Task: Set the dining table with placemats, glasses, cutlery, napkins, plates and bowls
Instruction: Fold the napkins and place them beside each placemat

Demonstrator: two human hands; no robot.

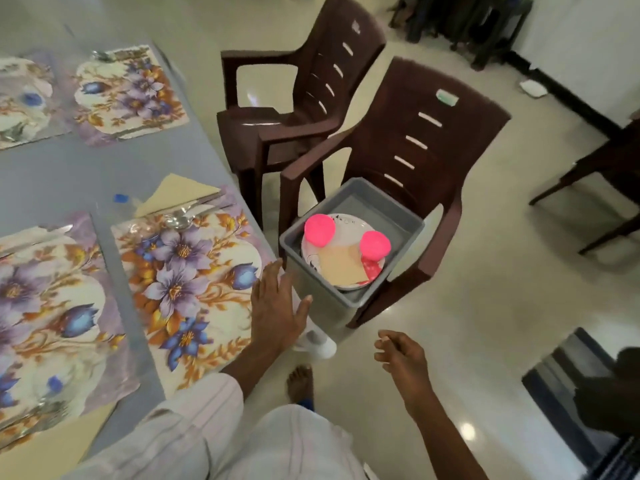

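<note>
Left hand (277,306) is open, fingers spread flat, holding nothing. It sits over the table (69,174) edge at the right side of the near-right placemat (187,282).
Right hand (401,355) is empty, fingers loosely curled, out over the floor and apart from everything.

Four floral placemats are on the table: near-right, near-left (52,317), far-right (128,91), far-left (20,98).
A folded beige napkin (176,195) lies at the top edge of the near-right mat, with cutlery (180,220) lying on it. The blur is heavy, so the piece count is unclear, though one looks like a spoon.

A grey bin (384,216) sits on the seat of the nearer brown chair (415,140), just beside the table corner.
Inside the bin is a white plate (346,230) with two pink bowls (319,231) upside down on it and another beige napkin (341,266) lying on the plate between them.
A second brown chair (311,81) stands behind the first.
</note>
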